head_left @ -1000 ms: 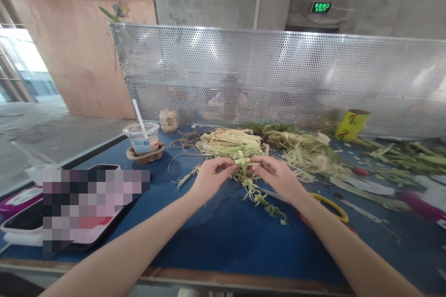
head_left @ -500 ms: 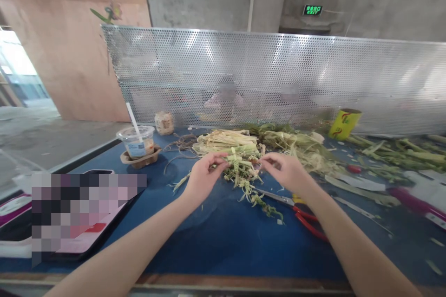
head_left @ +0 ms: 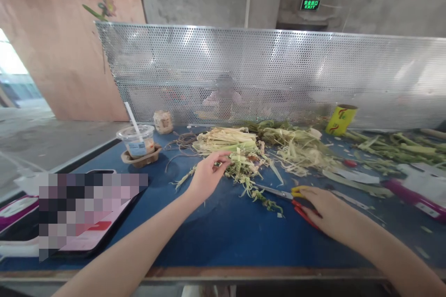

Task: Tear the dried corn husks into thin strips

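Note:
My left hand is closed in a pinch on a small woven piece of pale green plant strips. Under and beside it lies a heap of curly green trimmings, which partly hides the piece's lower end. My right hand has its fingers curled around the red and yellow handles of a pair of scissors. The scissors lie on the blue table, blades pointing left towards the trimmings. Just behind the left hand is a stack of pale, flat husk-like strips.
A lidded cup with straw stands in a cardboard holder at left, behind a tablet. Loose husks spread at back right, near a yellow roll. A purple-handled tool lies far right. A perforated metal screen bounds the back.
My right hand has left the woven piece and moved right and towards me, onto the scissors' handles. My left hand stays at the piece. The view has shifted slightly.

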Motion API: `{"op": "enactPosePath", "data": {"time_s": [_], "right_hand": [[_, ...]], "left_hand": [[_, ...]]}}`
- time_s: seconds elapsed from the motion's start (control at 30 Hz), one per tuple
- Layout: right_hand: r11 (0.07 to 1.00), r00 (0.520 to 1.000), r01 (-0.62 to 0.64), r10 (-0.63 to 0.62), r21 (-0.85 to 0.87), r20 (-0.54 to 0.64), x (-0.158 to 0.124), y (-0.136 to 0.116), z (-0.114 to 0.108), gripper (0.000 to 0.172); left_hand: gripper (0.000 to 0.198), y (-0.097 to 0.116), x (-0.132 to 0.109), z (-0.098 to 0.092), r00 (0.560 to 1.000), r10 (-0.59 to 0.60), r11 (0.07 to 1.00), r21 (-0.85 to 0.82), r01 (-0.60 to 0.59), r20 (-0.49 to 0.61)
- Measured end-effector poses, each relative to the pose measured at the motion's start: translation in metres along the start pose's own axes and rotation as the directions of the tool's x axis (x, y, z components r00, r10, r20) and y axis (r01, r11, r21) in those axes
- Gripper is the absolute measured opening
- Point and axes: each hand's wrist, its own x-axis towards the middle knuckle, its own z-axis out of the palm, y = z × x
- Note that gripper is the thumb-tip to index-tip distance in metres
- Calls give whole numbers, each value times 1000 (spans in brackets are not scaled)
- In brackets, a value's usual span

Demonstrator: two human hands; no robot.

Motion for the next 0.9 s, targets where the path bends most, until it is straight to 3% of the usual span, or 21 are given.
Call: {"op": "enactPosePath", "data": {"time_s": [0.13, 0.2, 0.4, 0.57, 0.7, 0.8, 0.9], "right_hand": [[993, 973, -51, 73, -102, 221, 4, -1, -11, 32], [995, 968, -44, 65, -91, 243, 6, -3, -16, 33], [982, 994, -103, 106, -161, 11, 3, -4, -20, 35], [980, 965, -161, 132, -119, -225, 5, 7, -20, 20], [984, 961, -161, 174, 75, -217, 8, -5, -17, 25], [964, 958, -158, 202, 213, -202, 9, -18, -19, 29], [929, 960, -164, 228, 331, -164, 11, -23, -27, 29]], "left_hand": [[18, 0, 1, -2, 998, -52, 998, -43, 51, -18], [20, 0, 1, -1, 998, -59, 991, -120, 58, -7], [22, -1, -2, 3, 991, -81, 965, -242, 104, 102], [20, -3, -4, 8, 996, 31, 999, 5, -32, 79], [19, 7, -2, -11, 984, 125, 978, 149, -143, 126], [15, 14, -2, -32, 916, 136, 902, 335, -272, 377], [19, 11, -3, -37, 816, 21, 736, 544, -404, 578]]}}
